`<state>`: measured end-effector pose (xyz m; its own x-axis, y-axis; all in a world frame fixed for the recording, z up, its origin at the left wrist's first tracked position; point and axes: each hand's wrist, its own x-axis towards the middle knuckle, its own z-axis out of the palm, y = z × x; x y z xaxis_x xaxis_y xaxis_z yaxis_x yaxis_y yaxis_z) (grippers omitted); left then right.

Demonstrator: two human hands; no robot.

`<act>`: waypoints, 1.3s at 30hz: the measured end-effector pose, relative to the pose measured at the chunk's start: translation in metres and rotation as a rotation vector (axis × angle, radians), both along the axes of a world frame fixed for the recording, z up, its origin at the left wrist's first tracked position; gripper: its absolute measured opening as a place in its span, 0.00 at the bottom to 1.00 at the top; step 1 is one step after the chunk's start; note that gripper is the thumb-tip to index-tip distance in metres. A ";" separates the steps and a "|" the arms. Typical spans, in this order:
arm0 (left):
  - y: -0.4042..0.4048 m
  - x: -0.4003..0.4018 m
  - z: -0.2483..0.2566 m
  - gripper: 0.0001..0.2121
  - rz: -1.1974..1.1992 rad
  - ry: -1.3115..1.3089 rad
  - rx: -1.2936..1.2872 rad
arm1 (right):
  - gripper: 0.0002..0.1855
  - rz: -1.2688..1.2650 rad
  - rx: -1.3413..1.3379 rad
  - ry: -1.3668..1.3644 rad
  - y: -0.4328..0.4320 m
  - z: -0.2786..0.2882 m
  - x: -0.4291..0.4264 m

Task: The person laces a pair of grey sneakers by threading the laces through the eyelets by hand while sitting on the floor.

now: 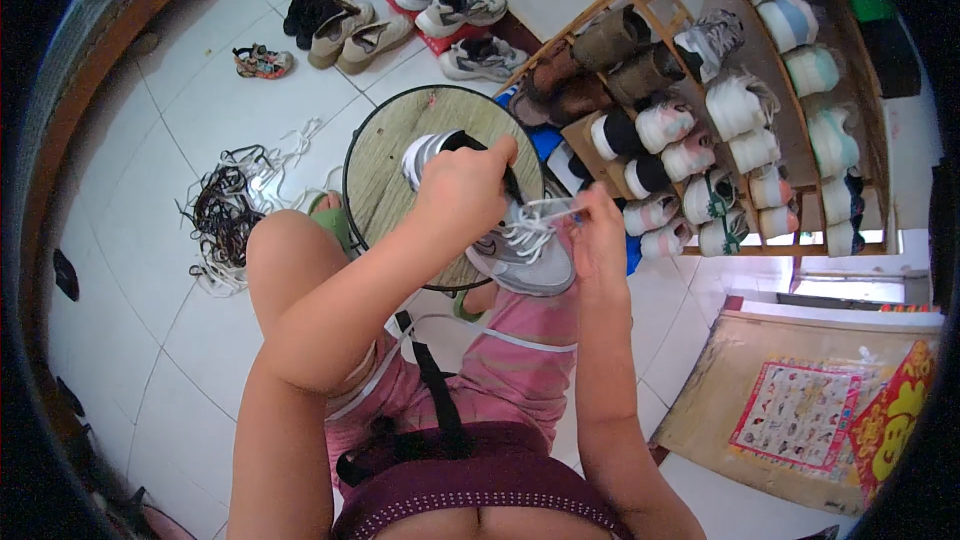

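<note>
A grey and white sneaker [534, 270] lies over a round wood-topped stool [379, 195], its toe past the rim on the near right side. My left hand [469, 184] is closed over the dark collar of the sneaker and hides much of its opening. White shoelaces [529, 234] run loosely across the front of the shoe. My right hand [600, 236], beside the toe, pinches a lace end and holds it taut out to the right. A pale strap or lace [525, 341] lies across my lap.
A tangled pile of dark and white shoelaces [225, 214] is on the tiled floor at left. Several shoes [375, 41] stand beyond the stool, near a small patterned sandal [262, 62]. A wooden shoe rack [757, 247] full of shoes is close at right, above a cardboard panel [697, 390].
</note>
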<state>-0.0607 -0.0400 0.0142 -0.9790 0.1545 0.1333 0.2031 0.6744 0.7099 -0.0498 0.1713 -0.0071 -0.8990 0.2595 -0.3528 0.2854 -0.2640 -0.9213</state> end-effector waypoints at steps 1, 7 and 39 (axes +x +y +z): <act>0.001 0.000 0.001 0.10 0.000 -0.015 -0.018 | 0.11 -0.090 -0.093 -0.001 0.011 -0.006 -0.001; 0.002 -0.001 -0.006 0.10 0.015 0.036 -0.043 | 0.11 0.228 0.813 0.432 0.005 -0.005 -0.007; 0.003 0.000 0.003 0.12 -0.059 -0.052 -0.050 | 0.11 0.225 0.983 0.232 0.051 -0.012 -0.010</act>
